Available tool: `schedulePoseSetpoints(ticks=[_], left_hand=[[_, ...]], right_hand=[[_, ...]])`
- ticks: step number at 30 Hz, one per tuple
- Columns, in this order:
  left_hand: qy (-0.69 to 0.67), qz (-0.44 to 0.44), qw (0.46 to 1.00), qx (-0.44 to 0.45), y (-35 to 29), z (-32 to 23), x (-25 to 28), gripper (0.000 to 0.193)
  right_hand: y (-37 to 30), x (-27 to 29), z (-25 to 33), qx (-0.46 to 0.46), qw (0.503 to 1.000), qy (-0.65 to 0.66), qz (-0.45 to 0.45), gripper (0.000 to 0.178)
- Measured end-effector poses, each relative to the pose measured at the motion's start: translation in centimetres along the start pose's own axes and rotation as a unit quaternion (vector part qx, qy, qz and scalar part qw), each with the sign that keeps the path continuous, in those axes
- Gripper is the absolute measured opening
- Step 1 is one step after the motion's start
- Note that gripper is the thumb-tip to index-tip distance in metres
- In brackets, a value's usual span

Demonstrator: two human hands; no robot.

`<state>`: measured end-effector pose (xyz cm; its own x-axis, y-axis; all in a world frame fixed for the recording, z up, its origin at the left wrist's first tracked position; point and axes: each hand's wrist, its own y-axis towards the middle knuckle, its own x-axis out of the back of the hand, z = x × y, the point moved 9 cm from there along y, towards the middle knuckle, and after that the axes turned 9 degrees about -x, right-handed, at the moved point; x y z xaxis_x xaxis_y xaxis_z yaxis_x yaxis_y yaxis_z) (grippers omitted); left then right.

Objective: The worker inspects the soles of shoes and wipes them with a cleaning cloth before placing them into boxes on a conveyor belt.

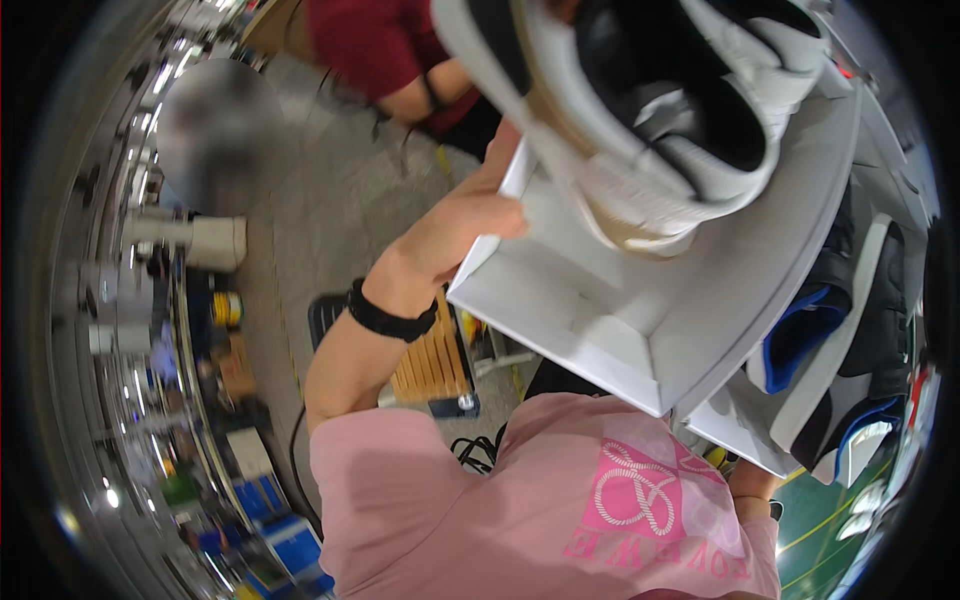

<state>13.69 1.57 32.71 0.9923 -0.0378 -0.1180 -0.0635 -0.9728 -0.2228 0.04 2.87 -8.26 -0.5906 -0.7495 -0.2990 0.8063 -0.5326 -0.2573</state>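
Observation:
My left hand (482, 218) grips the side wall of a white tray (570, 310), its thumb over the rim and its other fingers partly hidden behind the wall. White sneakers (640, 185) with black linings and tan trim lie in this tray, filling its far part. Beside it on the right, a second white tray (727, 428) carries dark shoes (868, 335), some with blue linings. My right forearm (752, 482) reaches up under this second tray, which hides the right hand's fingers.
A person in a dark red shirt (365, 45) is close by at the far side. Below my left arm is a stool with a slatted wooden seat (430, 350). Blue bins (290, 545) and a cluttered workbench line the left. Green floor (825, 520) shows at the lower right.

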Motion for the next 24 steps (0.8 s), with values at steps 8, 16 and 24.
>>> schedulePoseSetpoints(ticks=[8, 16, 24], left_hand=[[-0.145, -0.329, 0.932, 0.043, -28.4, 18.0, 12.6, 0.075], [-0.237, -0.613, 0.753, 0.036, -44.9, 31.6, 11.9, 0.076], [-0.297, -0.698, 0.652, 0.002, -50.6, 44.8, 16.8, 0.073]], right_hand=[[3.9, -15.7, -1.3, 0.006, 0.976, -0.149, 0.160, 0.039], [13.6, -27.0, -0.2, 0.068, 0.931, -0.281, 0.222, 0.039], [27.8, -35.9, -5.2, 0.112, 0.875, -0.393, 0.260, 0.039]])
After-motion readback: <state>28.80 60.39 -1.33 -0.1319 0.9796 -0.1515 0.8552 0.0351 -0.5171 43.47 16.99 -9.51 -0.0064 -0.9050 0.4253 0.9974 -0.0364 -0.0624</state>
